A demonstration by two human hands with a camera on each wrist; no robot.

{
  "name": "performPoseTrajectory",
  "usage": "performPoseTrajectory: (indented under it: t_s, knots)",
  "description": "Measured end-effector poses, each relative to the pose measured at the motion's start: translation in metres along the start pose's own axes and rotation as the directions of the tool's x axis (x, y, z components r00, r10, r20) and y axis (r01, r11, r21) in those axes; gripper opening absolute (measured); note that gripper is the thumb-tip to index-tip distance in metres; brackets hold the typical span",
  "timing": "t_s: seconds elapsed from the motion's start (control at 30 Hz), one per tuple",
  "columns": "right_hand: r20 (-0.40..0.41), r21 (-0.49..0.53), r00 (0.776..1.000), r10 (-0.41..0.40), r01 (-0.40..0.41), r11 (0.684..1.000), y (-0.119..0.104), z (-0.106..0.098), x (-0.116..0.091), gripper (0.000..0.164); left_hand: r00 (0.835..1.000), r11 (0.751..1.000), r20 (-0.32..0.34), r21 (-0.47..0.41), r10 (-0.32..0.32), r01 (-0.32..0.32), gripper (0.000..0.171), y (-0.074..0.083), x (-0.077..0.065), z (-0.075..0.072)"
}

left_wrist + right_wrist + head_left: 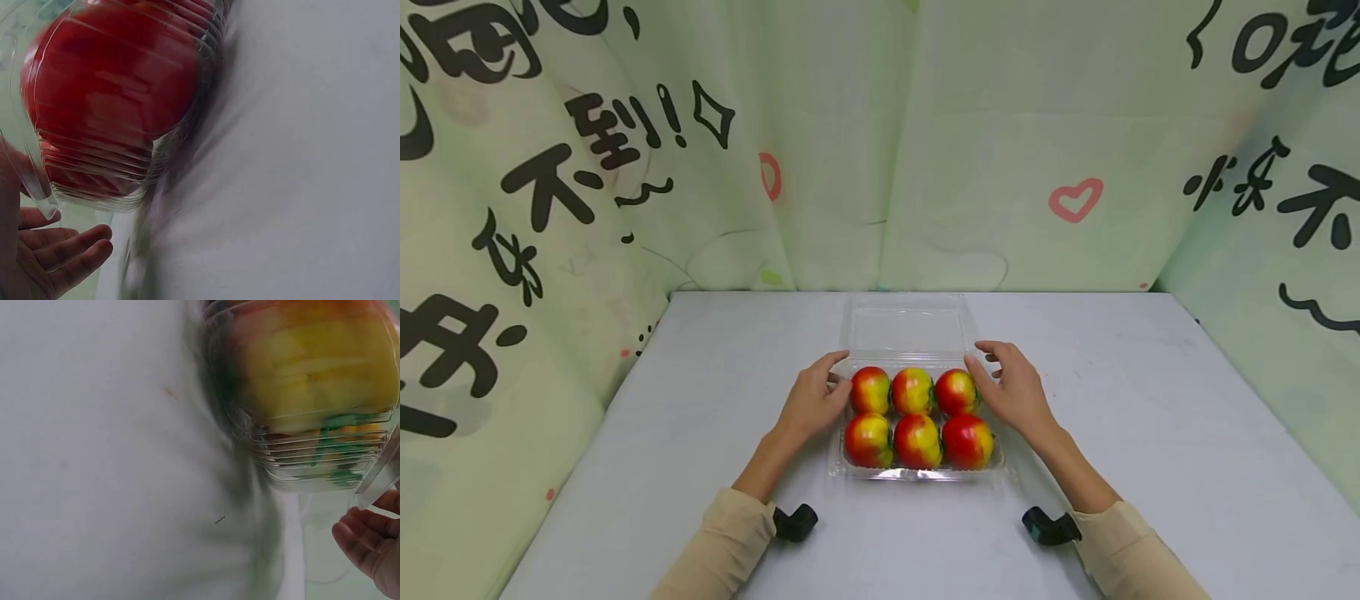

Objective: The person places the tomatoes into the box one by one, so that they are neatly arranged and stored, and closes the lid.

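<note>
A clear plastic clamshell box (917, 475) lies on the table with its lid (910, 327) folded back, away from me. Several red-and-yellow fruits (917, 441) fill it in two rows; red fruit (112, 75) and yellow fruit (319, 369) show through its ribbed walls in the wrist views. My left hand (815, 398) is at the box's left side near the hinge, fingers loosely bent around the rim's edge. Opposite it, my right hand (1013, 392) is by the right rim, thumb beside a back-row fruit. Whether either hand presses the rim, I cannot tell.
A white table (1150, 433) carries the box. Pale green curtains (985, 150) with dark lettering and red hearts hang behind it and on both sides. A black wrist mount (796, 523) is on the left sleeve, another mount (1051, 527) on the right.
</note>
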State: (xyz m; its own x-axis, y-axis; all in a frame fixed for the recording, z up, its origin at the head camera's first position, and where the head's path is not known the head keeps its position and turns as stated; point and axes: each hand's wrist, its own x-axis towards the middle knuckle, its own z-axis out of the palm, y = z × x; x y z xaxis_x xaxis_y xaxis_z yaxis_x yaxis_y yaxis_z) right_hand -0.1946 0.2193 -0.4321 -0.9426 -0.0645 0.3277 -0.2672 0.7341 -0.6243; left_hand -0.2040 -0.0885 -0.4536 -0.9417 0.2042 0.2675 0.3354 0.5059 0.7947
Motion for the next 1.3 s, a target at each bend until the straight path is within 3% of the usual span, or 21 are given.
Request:
performPoseTrajectory:
  t_s: [0.27,0.77,1.03,1.3]
  knots:
    - [0.017,-0.001,0.998,0.059,-0.059,0.998,0.005,0.002,0.018,0.045,1.000,1.000,-0.020,-0.021,-0.013,0.013,0.046,-0.006,0.016,-0.002]
    - [0.113,0.040,0.983,0.145,-0.151,0.988,0.016,0.003,0.041,0.046,0.992,0.993,-0.055,-0.026,-0.113,0.112,0.043,-0.012,0.049,0.003]
    - [0.171,0.115,0.976,0.133,-0.153,0.981,0.022,0.002,0.047,0.042,0.986,0.982,-0.063,-0.126,-0.152,0.144,0.044,-0.015,0.061,0.002]
    - [0.146,0.180,0.984,0.103,-0.129,0.975,0.025,-0.002,0.052,0.042,0.982,0.949,-0.047,-0.271,-0.183,0.163,0.039,-0.012,0.067,-0.003]
